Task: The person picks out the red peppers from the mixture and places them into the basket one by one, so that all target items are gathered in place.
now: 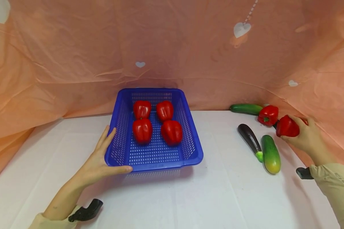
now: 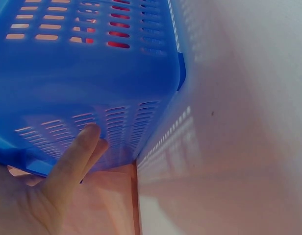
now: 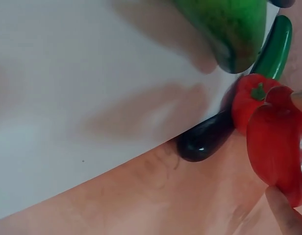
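My left hand (image 1: 96,162) is spread around the near-left corner of a blue perforated basket (image 1: 156,166). Its thumb lies along the front rim, and its straight fingers touch the left side; the left wrist view shows fingers (image 2: 75,156) against the outer wall. Inside the basket are several red bell peppers (image 1: 142,131). At the far right, my right hand (image 1: 306,136) grips another red bell pepper (image 1: 286,126) between thumb and fingers. Just beyond it lies one more red bell pepper (image 1: 268,115), stem towards me.
Behind the loose pepper lies a green cucumber (image 1: 246,108). An eggplant (image 1: 249,138) and a green vegetable with a yellowish end (image 1: 270,155) lie nearer. The right wrist view shows a second eggplant (image 3: 202,139) by the cloth's edge. An orange curtain (image 1: 172,47) backs the white table (image 1: 212,197).
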